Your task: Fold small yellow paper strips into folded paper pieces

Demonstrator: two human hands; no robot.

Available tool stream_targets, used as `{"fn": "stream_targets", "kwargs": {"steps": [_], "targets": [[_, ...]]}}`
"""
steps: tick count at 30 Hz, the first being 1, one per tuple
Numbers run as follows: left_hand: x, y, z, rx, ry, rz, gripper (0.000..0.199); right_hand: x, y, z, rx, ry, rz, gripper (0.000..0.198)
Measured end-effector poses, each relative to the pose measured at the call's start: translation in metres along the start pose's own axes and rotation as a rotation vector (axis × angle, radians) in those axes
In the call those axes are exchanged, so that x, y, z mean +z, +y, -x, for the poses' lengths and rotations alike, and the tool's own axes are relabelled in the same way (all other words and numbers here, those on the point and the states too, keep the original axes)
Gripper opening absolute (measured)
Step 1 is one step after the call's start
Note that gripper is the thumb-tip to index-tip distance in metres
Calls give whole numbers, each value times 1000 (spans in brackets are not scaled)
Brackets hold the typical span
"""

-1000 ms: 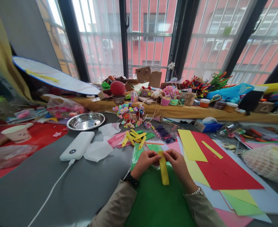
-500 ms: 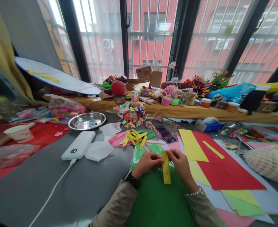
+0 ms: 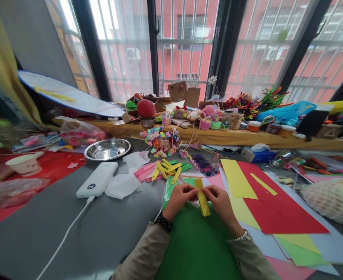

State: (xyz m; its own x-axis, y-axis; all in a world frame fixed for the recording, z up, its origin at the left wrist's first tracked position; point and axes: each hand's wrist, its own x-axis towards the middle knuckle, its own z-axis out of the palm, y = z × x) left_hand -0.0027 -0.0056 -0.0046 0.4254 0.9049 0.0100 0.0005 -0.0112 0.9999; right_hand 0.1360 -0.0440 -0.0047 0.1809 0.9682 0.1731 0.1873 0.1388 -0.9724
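Between both hands is a yellow paper strip (image 3: 202, 202), held above a dark green sheet (image 3: 202, 249). My left hand (image 3: 180, 198) pinches its left edge with thumb and fingers. On the other edge, my right hand (image 3: 220, 199) grips it in the same way. The strip tilts slightly, its upper end leaning left. Just beyond my hands lies a pile of folded yellow paper strips (image 3: 168, 169), with pink paper strips (image 3: 145, 171) beside it. A yellow paper sheet (image 3: 238, 179) and a red paper sheet (image 3: 284, 202) lie to the right, a narrow yellow strip (image 3: 263, 184) on the red one.
A white power bank (image 3: 97, 179) with a cable stands at left, near white paper scraps (image 3: 121, 186) and a steel plate (image 3: 107, 150). Craft flowers (image 3: 161, 140) stand at the back, below a crowded window ledge (image 3: 218, 137). A netted white bundle (image 3: 331, 200) sits far right.
The yellow strip has moved up a little and tilted, its top now leaning left. Both hands have shifted their hold slightly and still pinch it.
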Motion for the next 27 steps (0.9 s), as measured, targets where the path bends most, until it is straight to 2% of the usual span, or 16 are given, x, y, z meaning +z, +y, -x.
{"fn": "stream_targets", "kwargs": {"steps": [4, 9, 15, 17, 21, 24, 27], "targets": [[0, -1, 0, -17, -93, -24, 31, 0, -1, 0, -3, 13, -25, 30], [-1, 1, 1, 3, -26, -40, 30, -1, 0, -1, 9, -67, -36, 29], [0, 1, 1, -14, -70, -53, 30, -1, 1, 0, -35, 5, 96, 30], [0, 1, 1, -10, -78, -54, 29, 0, 1, 0, -28, 5, 60, 31], [-1, 1, 1, 29, 12, -64, 29, 0, 1, -1, -12, -70, -34, 29], [-1, 1, 1, 48, 39, -82, 28, 0, 2, 0, -36, -65, 35, 27], [0, 1, 1, 45, -18, -94, 29, 0, 4, 0, -64, -12, 143, 26]]}}
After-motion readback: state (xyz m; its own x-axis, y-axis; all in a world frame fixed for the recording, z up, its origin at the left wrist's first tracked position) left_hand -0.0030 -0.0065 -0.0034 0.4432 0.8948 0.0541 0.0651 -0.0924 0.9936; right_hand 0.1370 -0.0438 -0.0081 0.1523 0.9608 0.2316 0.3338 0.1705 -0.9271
